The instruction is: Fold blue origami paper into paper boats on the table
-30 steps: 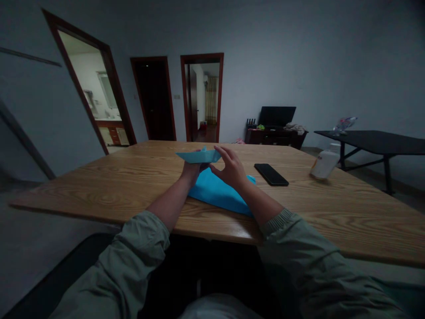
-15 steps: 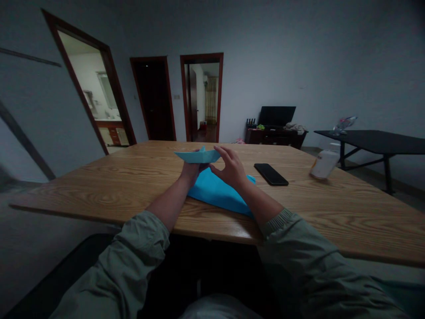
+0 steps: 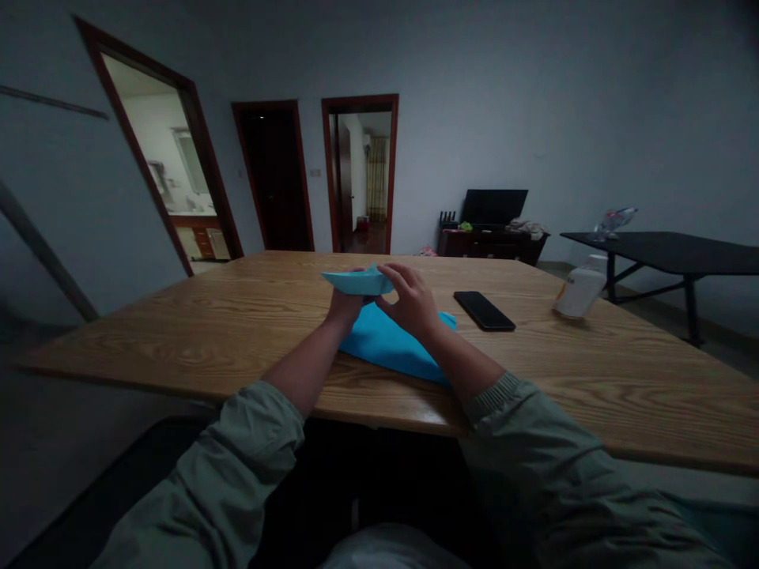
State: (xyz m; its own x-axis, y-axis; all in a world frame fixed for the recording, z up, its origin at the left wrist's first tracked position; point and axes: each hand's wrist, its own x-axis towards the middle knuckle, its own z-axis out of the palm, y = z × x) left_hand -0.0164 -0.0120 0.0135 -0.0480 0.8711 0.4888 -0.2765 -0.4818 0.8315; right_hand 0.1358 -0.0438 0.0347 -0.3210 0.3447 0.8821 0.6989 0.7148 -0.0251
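A light-blue folded paper boat (image 3: 354,283) is held up above the table, its pointed end toward the left. My left hand (image 3: 349,305) is under and behind it, gripping it from below, with most of the fingers hidden by the paper. At the boat's right end, my right hand (image 3: 412,299) has its fingers curved and touching the paper, the thumb beneath. Below both hands a brighter blue sheet (image 3: 388,341) lies on the wooden table, partly covered by my right forearm.
A black phone (image 3: 484,310) lies right of my right hand. Farther right stands a white bottle (image 3: 581,291). The wooden table (image 3: 195,332) has its front edge close to me. Beyond are a black table (image 3: 664,246) and a television (image 3: 494,208).
The paper boat has shifted slightly right and turned a little, its left tip moving right. My left hand has moved slightly right with it; my right hand stays nearly in place.
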